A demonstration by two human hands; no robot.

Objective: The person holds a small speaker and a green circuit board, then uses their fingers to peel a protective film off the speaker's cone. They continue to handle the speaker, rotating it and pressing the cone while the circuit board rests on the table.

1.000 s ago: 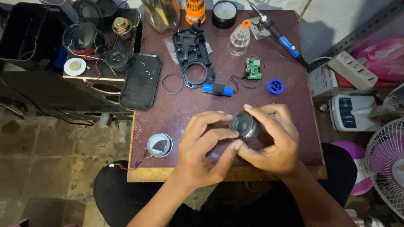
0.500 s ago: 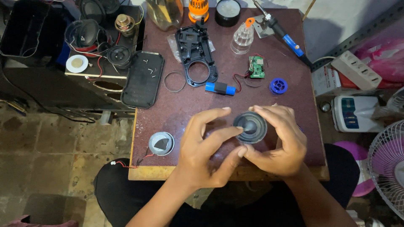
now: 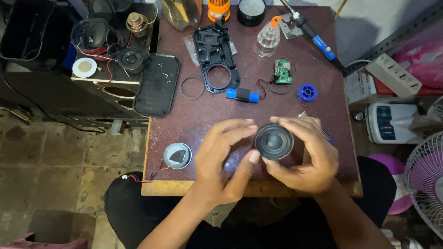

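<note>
Over the near edge of the dark red table [image 3: 323, 92], a round black speaker [image 3: 274, 141] is held cone-up between 2 hands. It is pinched at its left rim by the left hand [image 3: 221, 161], thumb below and fingers curled above, and cupped from the right by the right hand [image 3: 307, 159]. Left of the hands a small grey speaker [image 3: 177, 155] with a red wire is seen; beyond lie a blue battery [image 3: 243, 95], a green circuit board [image 3: 283, 72], a blue solder spool [image 3: 307, 92] and a black plastic frame [image 3: 216, 64].

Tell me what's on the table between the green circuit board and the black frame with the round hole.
In the head view, a blue cylindrical battery cell lies between the green circuit board and the black frame.
</note>
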